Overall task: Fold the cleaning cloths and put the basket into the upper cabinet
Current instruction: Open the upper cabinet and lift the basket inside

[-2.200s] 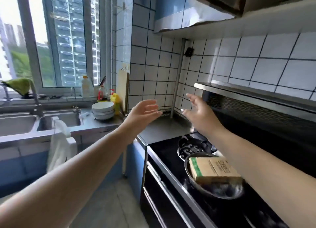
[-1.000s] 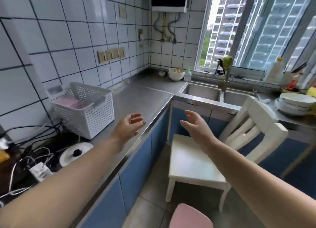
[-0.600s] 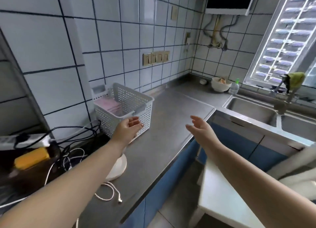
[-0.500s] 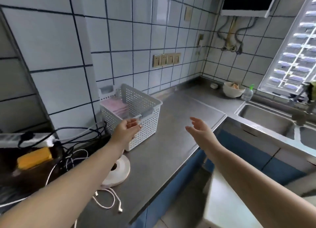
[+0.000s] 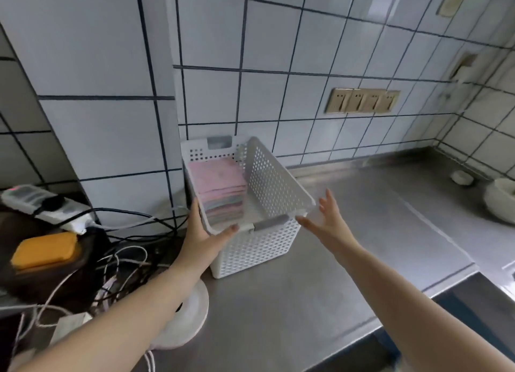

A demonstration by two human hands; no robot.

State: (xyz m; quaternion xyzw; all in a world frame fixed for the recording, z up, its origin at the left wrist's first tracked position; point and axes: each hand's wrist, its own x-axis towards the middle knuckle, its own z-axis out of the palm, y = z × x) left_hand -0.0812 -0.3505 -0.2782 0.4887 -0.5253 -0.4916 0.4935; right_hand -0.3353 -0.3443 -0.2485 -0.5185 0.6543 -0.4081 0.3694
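A white perforated basket [image 5: 259,249] stands on the steel counter [image 5: 362,246] against the tiled wall. Inside it, on the left, lies a stack of folded cleaning cloths [image 5: 220,184], pink on top with green and pink layers below. My left hand [image 5: 203,237] touches the basket's near left corner, fingers straight along the left wall and thumb laid on the front rim. My right hand [image 5: 326,224] is spread beside the near right corner, a small gap from the rim. No upper cabinet is in view.
Left of the basket are a power strip [image 5: 41,207], tangled cables [image 5: 125,257] and an orange block [image 5: 44,250]. A white round disc [image 5: 184,316] lies under my left forearm. A bowl [image 5: 501,201] sits far right. Wall sockets [image 5: 362,101] are above the counter.
The view swung from the stove past the sink to this counter. Both hands reached forward to the basket, and the left hand now touches its corner.
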